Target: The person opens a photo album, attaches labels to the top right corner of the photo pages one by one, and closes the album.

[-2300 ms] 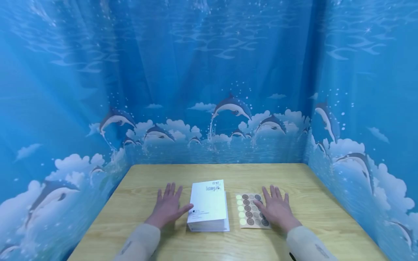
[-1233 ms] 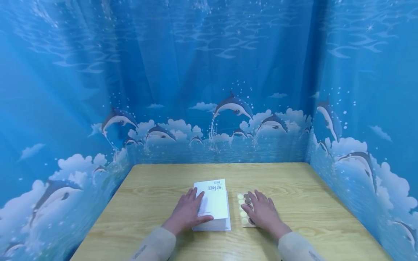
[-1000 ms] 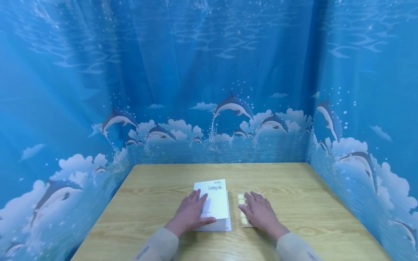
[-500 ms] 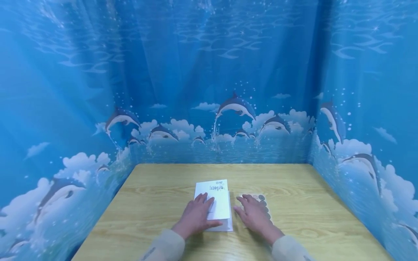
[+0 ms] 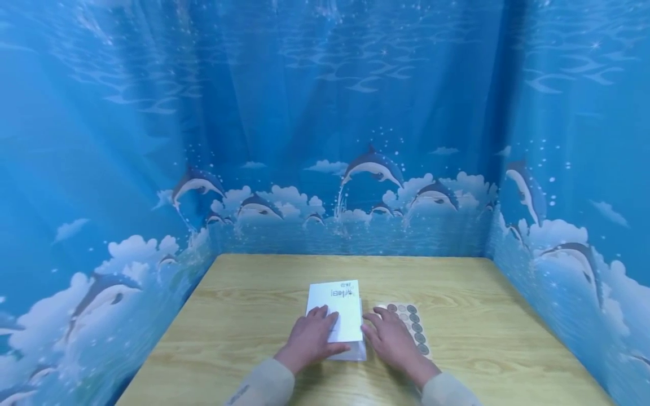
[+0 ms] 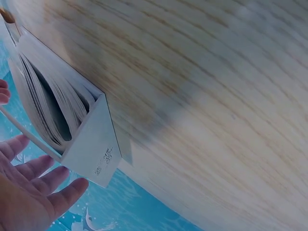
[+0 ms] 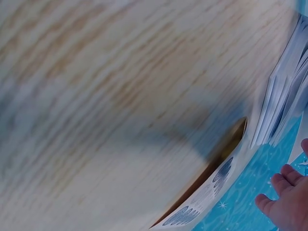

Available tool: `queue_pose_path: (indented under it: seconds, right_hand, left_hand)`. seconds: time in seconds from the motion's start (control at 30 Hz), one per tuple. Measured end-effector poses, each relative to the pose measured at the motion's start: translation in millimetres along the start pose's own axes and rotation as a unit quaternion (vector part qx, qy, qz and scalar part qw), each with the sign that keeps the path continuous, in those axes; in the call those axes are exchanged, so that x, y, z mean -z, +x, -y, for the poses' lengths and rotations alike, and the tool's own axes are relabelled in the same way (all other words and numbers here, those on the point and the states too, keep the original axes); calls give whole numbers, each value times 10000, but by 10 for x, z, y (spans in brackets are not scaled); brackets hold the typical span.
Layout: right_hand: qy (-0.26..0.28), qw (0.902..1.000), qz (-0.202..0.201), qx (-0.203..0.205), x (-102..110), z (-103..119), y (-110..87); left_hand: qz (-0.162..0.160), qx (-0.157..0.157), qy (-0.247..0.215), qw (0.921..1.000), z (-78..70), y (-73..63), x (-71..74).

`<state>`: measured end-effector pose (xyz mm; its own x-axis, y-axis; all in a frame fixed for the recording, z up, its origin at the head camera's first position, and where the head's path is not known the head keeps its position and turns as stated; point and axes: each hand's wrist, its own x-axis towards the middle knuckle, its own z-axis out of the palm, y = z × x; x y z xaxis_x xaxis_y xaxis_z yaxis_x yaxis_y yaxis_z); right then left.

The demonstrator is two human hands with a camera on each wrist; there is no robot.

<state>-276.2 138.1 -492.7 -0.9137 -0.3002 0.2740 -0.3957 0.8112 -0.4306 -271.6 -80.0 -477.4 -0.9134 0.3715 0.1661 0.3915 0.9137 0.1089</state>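
Note:
A thick white photo album [image 5: 330, 296] with dark lettering lies on the table, its pages showing between the covers in the left wrist view. My left hand [image 5: 308, 335] is spread over the album's left side and front cover, fingers extended. My right hand [image 5: 393, 338] is at the album's right edge, fingertips close to the cover and loosely bent, holding nothing. Partly beneath that hand is a sheet of round stickers [image 5: 417, 327], its left columns hidden. In the right wrist view the sheet [image 7: 202, 197] curves up at one edge beside the hand.
The wood-grain table [image 5: 244, 293] reaches back to a blue curtain [image 5: 284, 113] printed with dolphins and clouds, which also hangs along the left and right sides.
My left hand has moved right from beside the album onto its cover. The right hand has slid left across the sticker sheet to the album's edge, uncovering the sheet's right columns.

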Motion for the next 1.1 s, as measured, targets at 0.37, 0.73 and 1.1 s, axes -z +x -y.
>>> queue_pose_path:
  seconds: [0.37, 0.73, 1.1]
  right_hand:
    - [-65, 9999, -120, 101, -24, 13, -9]
    - [-35, 9998, 78, 151, -93, 58, -7]
    - [-274, 9988, 336, 248, -222, 77, -22]
  left_hand:
    - [5, 78, 30, 10000, -1, -10, 2]
    - [-34, 135, -402, 9991, 71, -59, 51]
    - [-62, 164, -687, 9975, 121, -79, 68]
